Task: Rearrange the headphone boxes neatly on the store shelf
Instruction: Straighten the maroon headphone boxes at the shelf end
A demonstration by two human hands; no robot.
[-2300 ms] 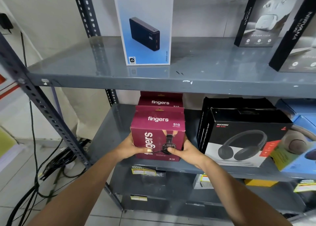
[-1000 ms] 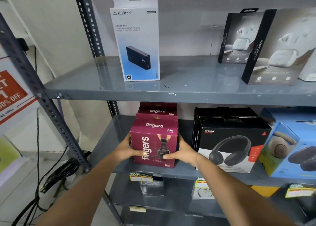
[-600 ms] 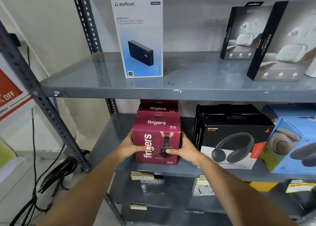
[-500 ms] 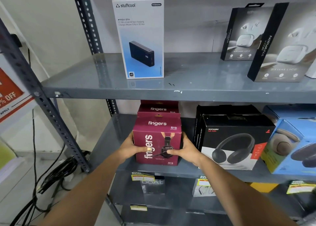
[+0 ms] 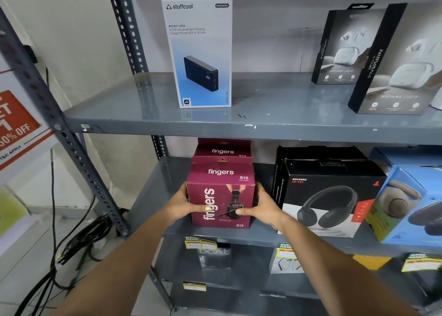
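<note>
On the middle shelf (image 5: 153, 210), both hands clamp the maroon Fingers S10 headphone box (image 5: 221, 196): left hand (image 5: 183, 204) and right hand (image 5: 259, 207) on its sides, thumbs across the front. It stands upright at the shelf's front edge, a second maroon Fingers box (image 5: 223, 148) right behind, the black Rockerz box (image 5: 327, 196) just beside.

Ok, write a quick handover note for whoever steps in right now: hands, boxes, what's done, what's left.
Left hand and right hand: both gripping the sides of the front maroon box, which sits at the middle shelf front edge.
Second maroon box is lined up directly behind it.
Black headphone box sits to the right, with a gap; blue box beyond it is tilted.
Left: release the maroon box, straighten the blue box.
</note>
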